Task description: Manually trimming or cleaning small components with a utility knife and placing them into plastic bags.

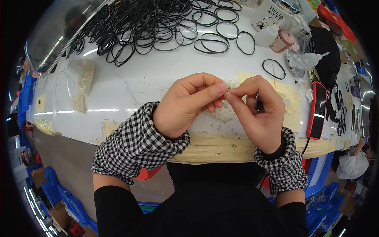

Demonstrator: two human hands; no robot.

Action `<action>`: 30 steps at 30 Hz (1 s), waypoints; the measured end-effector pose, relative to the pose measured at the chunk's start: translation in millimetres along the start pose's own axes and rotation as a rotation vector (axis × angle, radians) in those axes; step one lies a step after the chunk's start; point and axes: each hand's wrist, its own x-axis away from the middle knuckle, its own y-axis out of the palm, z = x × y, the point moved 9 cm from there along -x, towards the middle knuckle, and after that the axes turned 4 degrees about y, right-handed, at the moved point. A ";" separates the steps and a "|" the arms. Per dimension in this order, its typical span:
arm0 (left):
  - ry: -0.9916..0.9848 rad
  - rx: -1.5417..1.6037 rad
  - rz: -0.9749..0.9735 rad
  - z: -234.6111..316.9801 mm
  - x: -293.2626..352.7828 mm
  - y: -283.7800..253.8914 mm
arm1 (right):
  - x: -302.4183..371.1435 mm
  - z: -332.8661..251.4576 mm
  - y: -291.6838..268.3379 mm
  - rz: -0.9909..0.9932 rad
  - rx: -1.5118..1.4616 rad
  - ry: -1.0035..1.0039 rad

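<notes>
My left hand [189, 103] and my right hand [260, 112] meet over the near edge of the table, both closed, thumb tips and forefingers pinched together. Whatever is between the fingertips is too small to make out. A slim dark tool [258, 103] is tucked in the curled fingers of my right hand; its kind is hidden. Below the hands lies a loose heap of small whitish pieces [224, 114], partly covered by them. Checkered sleeve covers [136, 140] wrap both forearms.
Black rubber-like loops [150, 23] pile up at the back, with one single loop [274, 69] nearer. A bag of pale bits [81, 83] lies left. On the right are a red-cased phone [318, 110], a pink cup [282, 41] and squeeze bottles [267, 36]. Yellowish tape [213, 150] covers the front edge.
</notes>
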 end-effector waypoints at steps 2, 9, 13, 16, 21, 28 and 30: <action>-0.011 0.021 0.003 -2.0 0.0 -0.3 | 0.4 1.5 1.7 0.002 -0.032 0.031; -0.029 0.027 0.015 -5.2 -0.9 -5.2 | 2.4 9.2 4.7 -0.012 -0.095 0.126; -0.046 0.030 -0.009 -7.6 -1.7 -4.5 | 2.4 7.6 4.6 -0.021 -0.058 0.074; -0.015 0.036 -0.048 -5.7 -1.8 -1.0 | 1.4 5.0 4.9 -0.032 -0.048 0.090; 0.022 -0.125 0.013 -0.5 -0.2 -3.1 | 2.9 9.3 7.0 -0.076 -0.066 0.208; -0.011 0.026 0.001 -3.6 -1.7 -3.3 | 0.1 0.8 8.6 -0.087 0.059 0.054; -0.020 -0.014 -0.053 -0.8 -2.8 -0.4 | -3.2 -6.5 2.9 -0.104 0.177 -0.039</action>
